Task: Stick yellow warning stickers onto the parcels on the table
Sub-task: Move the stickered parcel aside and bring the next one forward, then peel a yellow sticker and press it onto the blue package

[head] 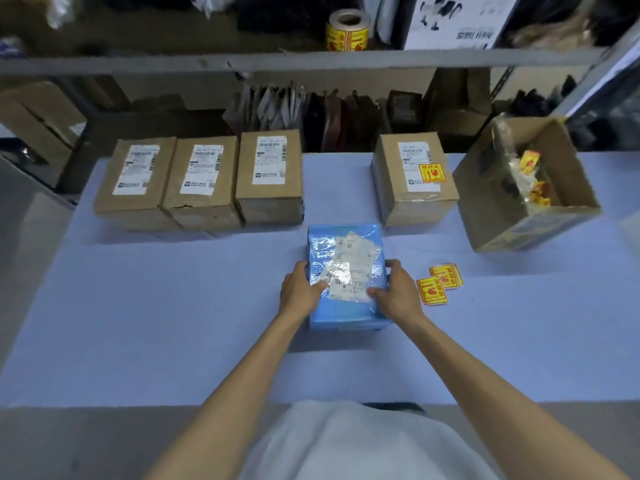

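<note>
Wrapped parcel (346,244) at centre of bench (173,306); left grip (299,289) on its left edge, right grip (396,292) on its right edge. Loose stickers (440,282) near, to parcel's right. Behind-left: three-box row (202,202), side by side. Behind-right: fourth box (412,206), sticker (432,173) on top; tilted open carton (491,209) to its right, sticker scraps (530,161) inside. Shelf (138,65) behind bench, sticker roll (347,32) on it.

My worktop (173,323) is pale lilac. Three boxes (202,183) stand touching in a row, far left. I see a fourth box (412,202) apart, far right, with an open carton (502,220) beside it. The blue parcel (346,310) lies mid-worktop, two overlapping stickers (433,291) near its right.
</note>
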The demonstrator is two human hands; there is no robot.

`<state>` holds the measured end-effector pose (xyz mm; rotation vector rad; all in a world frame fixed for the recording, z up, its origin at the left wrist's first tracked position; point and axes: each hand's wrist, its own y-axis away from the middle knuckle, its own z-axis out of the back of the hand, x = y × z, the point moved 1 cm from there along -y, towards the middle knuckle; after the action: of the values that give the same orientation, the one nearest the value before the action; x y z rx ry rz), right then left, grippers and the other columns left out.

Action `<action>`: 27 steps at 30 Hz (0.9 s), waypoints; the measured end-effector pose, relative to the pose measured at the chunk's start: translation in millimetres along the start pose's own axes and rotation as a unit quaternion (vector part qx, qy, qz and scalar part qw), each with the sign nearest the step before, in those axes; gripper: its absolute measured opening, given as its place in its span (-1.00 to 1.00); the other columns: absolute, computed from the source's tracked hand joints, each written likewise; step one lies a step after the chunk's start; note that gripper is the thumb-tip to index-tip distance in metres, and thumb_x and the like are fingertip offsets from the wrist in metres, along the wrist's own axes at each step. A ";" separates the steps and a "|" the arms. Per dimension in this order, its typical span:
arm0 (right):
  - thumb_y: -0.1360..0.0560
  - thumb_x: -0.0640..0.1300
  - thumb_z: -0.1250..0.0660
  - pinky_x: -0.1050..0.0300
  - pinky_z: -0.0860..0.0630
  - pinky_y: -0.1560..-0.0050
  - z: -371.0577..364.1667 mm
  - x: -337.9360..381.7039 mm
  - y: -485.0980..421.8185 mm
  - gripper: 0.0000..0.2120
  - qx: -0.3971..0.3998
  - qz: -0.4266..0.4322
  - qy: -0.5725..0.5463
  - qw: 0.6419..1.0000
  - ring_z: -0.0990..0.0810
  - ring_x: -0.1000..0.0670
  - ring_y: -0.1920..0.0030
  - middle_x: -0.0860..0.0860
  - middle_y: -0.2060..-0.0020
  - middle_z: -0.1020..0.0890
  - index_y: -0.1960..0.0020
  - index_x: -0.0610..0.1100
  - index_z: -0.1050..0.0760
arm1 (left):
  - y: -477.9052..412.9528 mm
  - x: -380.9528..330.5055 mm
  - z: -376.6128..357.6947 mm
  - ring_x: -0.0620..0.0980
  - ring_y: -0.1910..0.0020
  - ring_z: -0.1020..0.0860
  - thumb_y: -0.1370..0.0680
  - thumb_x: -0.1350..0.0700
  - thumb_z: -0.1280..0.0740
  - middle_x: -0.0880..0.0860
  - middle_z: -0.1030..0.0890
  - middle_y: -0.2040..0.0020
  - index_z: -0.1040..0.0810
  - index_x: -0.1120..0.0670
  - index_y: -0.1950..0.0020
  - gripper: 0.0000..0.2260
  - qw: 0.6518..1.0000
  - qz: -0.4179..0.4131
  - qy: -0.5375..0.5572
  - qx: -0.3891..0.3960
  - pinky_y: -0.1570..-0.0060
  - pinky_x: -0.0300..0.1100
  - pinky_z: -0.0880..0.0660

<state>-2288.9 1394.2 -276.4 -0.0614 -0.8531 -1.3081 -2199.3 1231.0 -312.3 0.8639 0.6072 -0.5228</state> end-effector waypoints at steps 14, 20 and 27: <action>-0.37 -0.26 -0.44 0.08 -0.52 0.14 12.7 -24.3 4.9 -0.52 -0.004 0.015 -0.098 0.995 -0.55 -0.01 0.12 -0.11 -0.05 -0.63 -0.25 -0.15 -0.41 | 17.8 -2.2 -13.9 0.06 -0.11 -0.58 -0.48 0.00 -0.43 0.03 -0.57 -0.20 -0.41 -0.03 -0.34 -0.55 0.998 -0.019 0.047 -0.035 -0.14 0.04 -0.52; -0.40 -0.24 -0.45 0.32 -0.42 0.34 13.8 -35.7 1.2 -0.53 0.010 0.031 -0.129 0.991 -0.55 0.03 0.17 -0.08 -0.03 -0.61 -0.26 -0.13 -0.40 | 23.3 1.9 -22.1 0.04 -0.06 -0.60 -0.48 0.04 -0.43 0.01 -0.60 -0.14 -0.36 -0.08 -0.37 -0.51 0.995 -0.001 0.090 -0.048 -0.16 0.03 -0.50; -0.49 -0.16 -0.41 0.25 -0.45 0.14 30.5 -68.9 -8.0 -0.66 -0.058 0.022 -0.152 0.986 -0.61 -0.08 0.02 -0.07 0.03 -0.61 -0.24 -0.20 -0.49 | 27.3 -0.5 -28.0 0.02 -0.01 -0.62 -0.51 0.14 -0.39 -0.01 -0.60 -0.12 -0.33 -0.17 -0.42 -0.47 0.992 -0.007 0.114 -0.054 -0.09 0.06 -0.55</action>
<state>-2312.2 1463.0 -298.2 -0.3779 -1.0271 -1.3258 -2189.8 1269.0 -311.4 0.8232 0.8437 -0.4020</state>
